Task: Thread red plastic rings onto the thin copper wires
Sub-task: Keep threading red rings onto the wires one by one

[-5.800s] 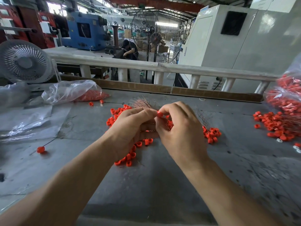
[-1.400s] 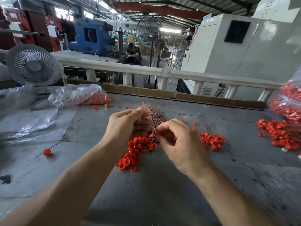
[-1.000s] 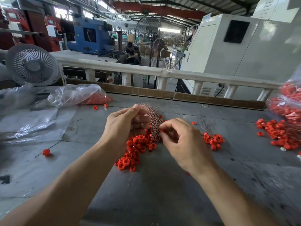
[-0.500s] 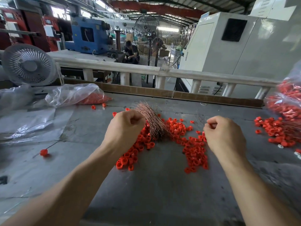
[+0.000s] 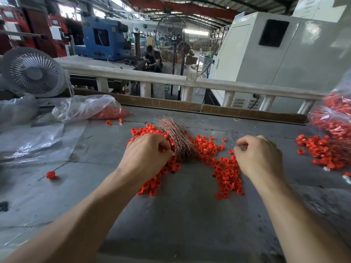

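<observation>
Left hand [image 5: 146,154] grips copper wires [image 5: 177,139]; red rings [image 5: 226,173] beside right hand [image 5: 260,156].

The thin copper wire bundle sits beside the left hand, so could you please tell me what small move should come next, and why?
Probably bring the right hand back to the thin copper wire bundle with a red plastic ring. The left hand steadies the bundle, while the right hand's curled fingers show no ring.
</observation>
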A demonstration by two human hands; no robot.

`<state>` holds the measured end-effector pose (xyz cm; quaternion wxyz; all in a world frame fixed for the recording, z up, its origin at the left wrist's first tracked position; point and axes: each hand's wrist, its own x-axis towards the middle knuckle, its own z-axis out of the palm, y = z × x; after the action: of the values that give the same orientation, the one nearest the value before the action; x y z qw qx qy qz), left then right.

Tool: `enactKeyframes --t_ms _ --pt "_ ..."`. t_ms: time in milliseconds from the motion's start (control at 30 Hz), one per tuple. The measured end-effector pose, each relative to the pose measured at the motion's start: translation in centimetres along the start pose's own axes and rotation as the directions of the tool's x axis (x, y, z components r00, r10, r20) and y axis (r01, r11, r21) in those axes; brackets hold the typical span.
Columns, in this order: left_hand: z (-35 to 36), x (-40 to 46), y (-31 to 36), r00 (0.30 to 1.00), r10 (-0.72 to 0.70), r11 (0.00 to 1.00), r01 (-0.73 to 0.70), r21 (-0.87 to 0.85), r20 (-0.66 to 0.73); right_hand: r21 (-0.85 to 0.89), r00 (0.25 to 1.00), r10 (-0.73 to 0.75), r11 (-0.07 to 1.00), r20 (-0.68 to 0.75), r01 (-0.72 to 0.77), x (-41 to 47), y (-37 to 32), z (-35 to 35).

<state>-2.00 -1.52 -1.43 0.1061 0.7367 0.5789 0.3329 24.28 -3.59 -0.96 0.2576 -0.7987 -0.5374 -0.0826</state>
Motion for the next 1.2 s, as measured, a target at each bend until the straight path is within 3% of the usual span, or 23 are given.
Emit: enactKeyframes --t_ms 100,200,433,533,633,767,933,1067,1200 --pt "0.1 -0.2 0.0 0.999 0.034 0.999 -0.034 0.024 0.014 0.297 0.991 -0.122 0.949 0.048 0.103 -1.0 -1.7 0.2" --pt "0.1 -0.2 0.1 0.998 0.061 0.998 -0.061 0.030 -0.002 0.431 0.964 -0.252 0.882 0.087 0.191 -2.2 -3.4 0.4" --pt "0.5 -0.2 0.7 0.992 0.129 0.989 -0.130 -0.071 -0.009 0.309 0.956 -0.278 0.921 0.093 0.238 -3.2 -5.1 1.6" --pt "0.5 -0.2 0.9 0.985 0.169 0.978 -0.171 -0.118 -0.021 0.301 0.935 -0.350 0.887 -0.056 0.350 -3.3 -5.2 1.1" --pt "0.4 -0.2 1.3 0.963 0.266 0.950 -0.270 -0.158 -0.050 0.257 0.855 -0.455 0.820 -0.249 0.511 -3.7 -5.8 0.3" --pt "0.4 -0.6 1.7 0.927 0.365 0.894 -0.375 -0.247 -0.084 0.318 0.786 -0.526 0.722 -0.325 0.615 -4.6 -6.8 -0.3" --pt "0.1 -0.4 1.5 0.958 0.254 0.861 -0.287 -0.419 -0.136 0.594 0.835 -0.470 0.596 -0.288 0.540 -4.9 -7.1 -0.4" --pt "-0.2 -0.4 1.9 0.979 0.181 0.766 -0.203 -0.609 -0.099 0.808 0.881 -0.468 0.492 -0.067 0.323 -4.9 -7.0 0.1" --pt "-0.4 -0.1 1.8 0.980 0.194 0.662 -0.169 -0.730 -0.052 0.841 0.881 -0.473 0.482 0.013 0.247 -4.9 -7.2 0.6"
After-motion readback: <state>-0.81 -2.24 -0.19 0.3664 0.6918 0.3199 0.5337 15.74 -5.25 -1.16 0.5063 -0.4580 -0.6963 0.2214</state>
